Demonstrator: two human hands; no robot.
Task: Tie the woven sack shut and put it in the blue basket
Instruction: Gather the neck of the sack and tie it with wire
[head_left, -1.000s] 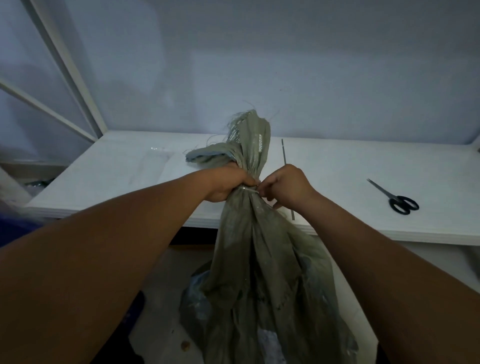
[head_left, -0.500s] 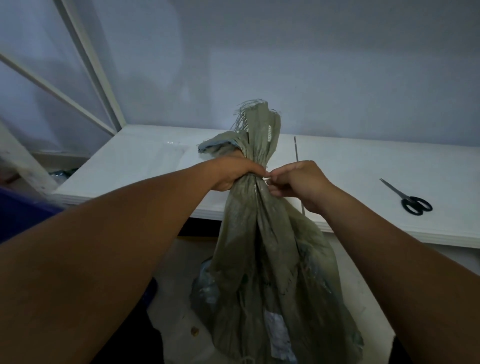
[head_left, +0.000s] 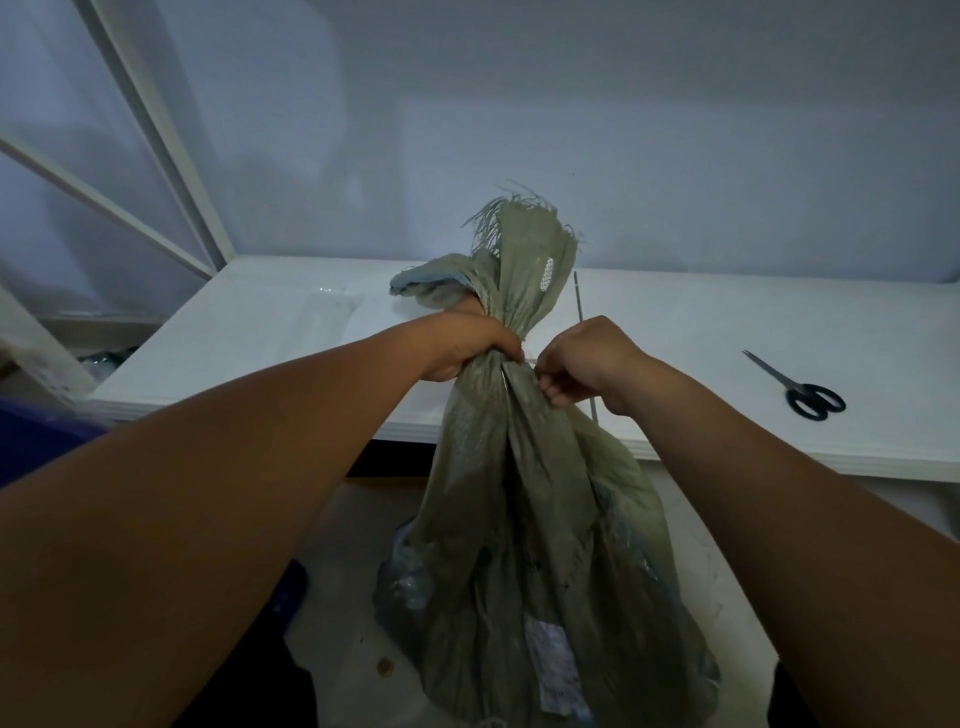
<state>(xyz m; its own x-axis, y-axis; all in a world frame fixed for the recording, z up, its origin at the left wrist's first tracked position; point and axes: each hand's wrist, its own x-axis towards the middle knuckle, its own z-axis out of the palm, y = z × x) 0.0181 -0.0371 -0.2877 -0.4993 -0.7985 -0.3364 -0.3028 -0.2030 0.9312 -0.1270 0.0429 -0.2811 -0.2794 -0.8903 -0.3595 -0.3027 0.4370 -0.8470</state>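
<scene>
The left hand (head_left: 467, 348) clamps the neck of the grey-green woven sack (head_left: 530, 545), hanging upright below it; the right hand (head_left: 587, 364), just beside, pinches a thin pale tie (head_left: 530, 360).

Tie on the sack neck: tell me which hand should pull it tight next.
Right, probably. The right hand pinches the thin pale tie at the neck of the woven sack; the left hand grips the gathered neck, holding it closed.
</scene>
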